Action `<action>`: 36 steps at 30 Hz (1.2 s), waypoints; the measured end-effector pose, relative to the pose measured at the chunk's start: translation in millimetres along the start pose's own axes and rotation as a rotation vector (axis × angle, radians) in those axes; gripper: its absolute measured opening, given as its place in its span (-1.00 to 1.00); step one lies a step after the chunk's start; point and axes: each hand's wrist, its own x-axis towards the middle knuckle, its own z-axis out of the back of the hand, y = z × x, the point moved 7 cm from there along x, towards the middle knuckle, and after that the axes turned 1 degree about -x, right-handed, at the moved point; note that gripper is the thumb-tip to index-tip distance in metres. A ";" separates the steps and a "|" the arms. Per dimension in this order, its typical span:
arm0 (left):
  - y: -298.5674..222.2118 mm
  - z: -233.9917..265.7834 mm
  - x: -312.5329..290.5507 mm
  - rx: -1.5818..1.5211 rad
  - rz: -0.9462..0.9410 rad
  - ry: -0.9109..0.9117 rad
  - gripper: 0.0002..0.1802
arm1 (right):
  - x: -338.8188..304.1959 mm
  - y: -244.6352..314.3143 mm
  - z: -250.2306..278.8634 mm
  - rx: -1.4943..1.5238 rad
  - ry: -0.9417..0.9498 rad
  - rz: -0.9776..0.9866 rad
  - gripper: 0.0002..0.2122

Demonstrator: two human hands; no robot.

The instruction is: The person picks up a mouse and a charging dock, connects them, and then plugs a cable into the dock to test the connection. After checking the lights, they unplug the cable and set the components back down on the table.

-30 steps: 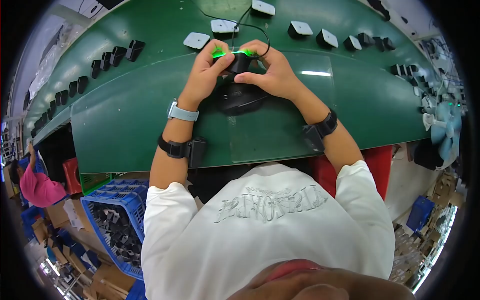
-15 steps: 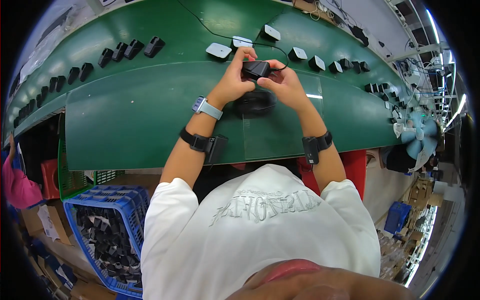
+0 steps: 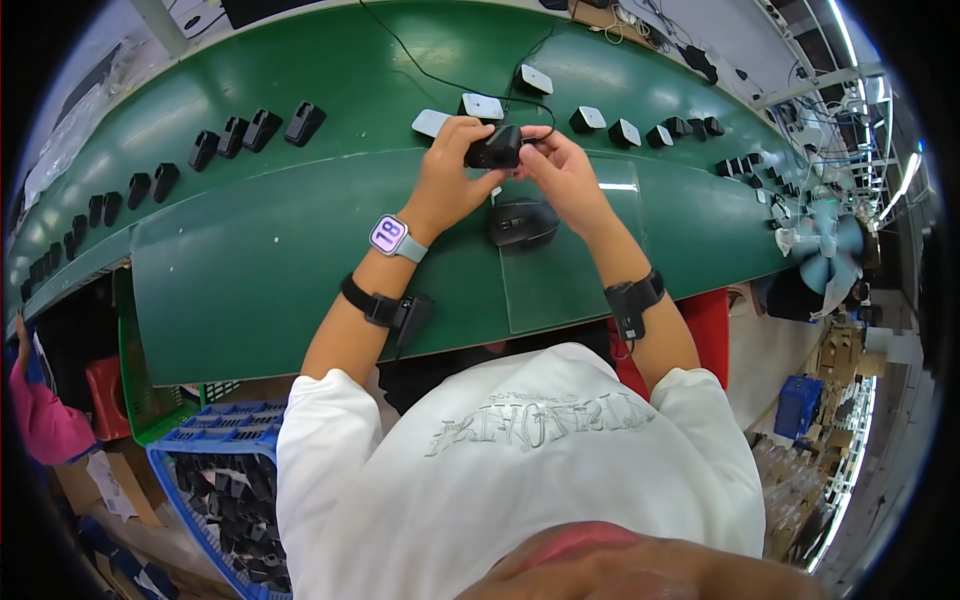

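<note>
A big green table was in front of you, and its shiny top had a bright streak of light on it. Far to your right was a blue fan, by the table's end. Long white lamps glowed out past it. The floor on your right looked pale, and a blue bin sat there near brown boxes. On your left were a blue crate, a green crate and a red seat.
</note>
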 end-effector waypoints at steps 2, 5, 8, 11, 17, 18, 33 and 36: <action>-4.9 4.0 0.8 0.010 -0.002 0.028 -0.35 | 1.9 2.8 0.7 -0.070 -0.065 0.014 -0.80; -5.5 6.8 -3.9 0.044 -0.004 0.006 -0.34 | 7.3 3.0 -2.0 -0.165 -0.168 0.011 -0.84; -2.2 9.2 -6.0 0.051 -0.015 -0.051 -0.35 | 13.4 1.7 -2.2 -0.191 -0.195 -0.051 -0.84; 4.2 9.8 -7.1 0.058 0.011 -0.031 -0.39 | 25.3 17.8 16.4 -0.245 -0.275 -0.037 -0.84; 23.9 11.2 -8.9 0.039 0.212 -0.162 -0.48 | 85.5 71.6 30.1 -0.561 -0.215 0.098 -0.79; 24.6 11.6 -9.0 0.047 0.213 -0.152 -0.48 | 99.3 61.3 13.8 -0.711 -0.110 0.048 -0.78; 37.5 -2.4 -10.9 -0.022 0.482 -0.062 -0.55 | 92.9 22.0 -2.1 -0.150 0.165 -0.122 -0.84; 35.1 -4.9 -8.3 -0.051 0.482 -0.047 -0.57 | 63.3 8.8 32.4 -0.146 0.057 -0.176 -0.76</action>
